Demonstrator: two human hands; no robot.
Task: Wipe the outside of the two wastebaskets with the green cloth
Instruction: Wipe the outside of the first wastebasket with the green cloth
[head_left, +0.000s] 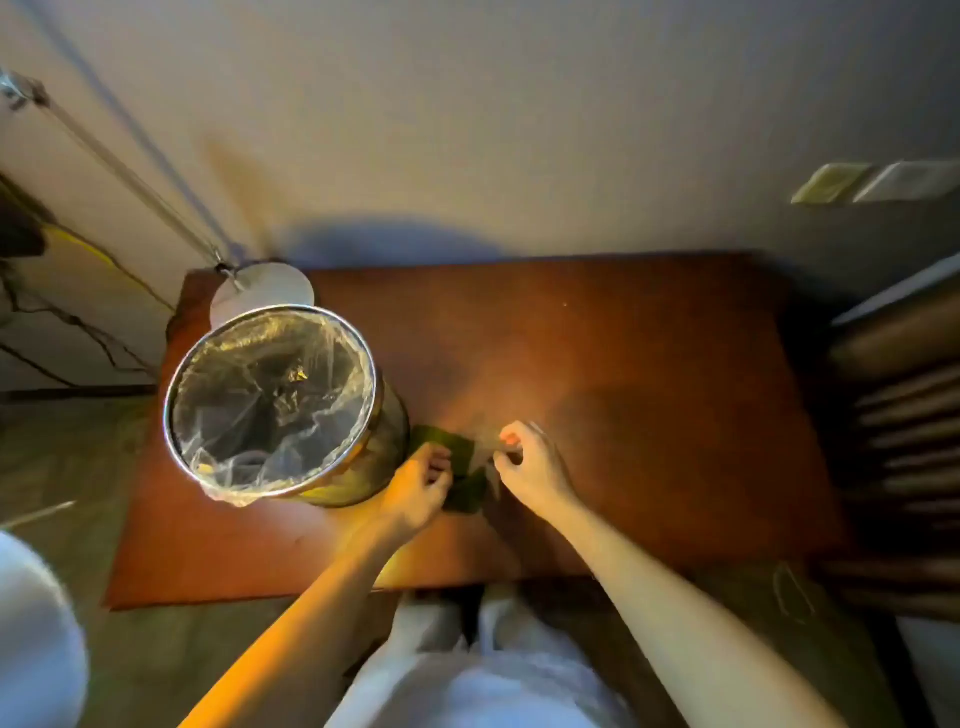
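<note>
Leftmost, I see the wastebasket (270, 400) upright on the tabletop (623, 364). Just right of it, the left hand (421, 486) grips the green cloth (467, 493) lying flat. The right hand (527, 460) curls at the cloth's right edge; I cannot tell whether it holds anything.

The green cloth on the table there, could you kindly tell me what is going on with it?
A person has both hands at the green cloth, which lies on the wooden table just right of a bag-lined metal wastebasket. The left hand grips its left edge; the right hand curls at its right edge, the grip blurred. Wiping looks not yet begun.
</note>
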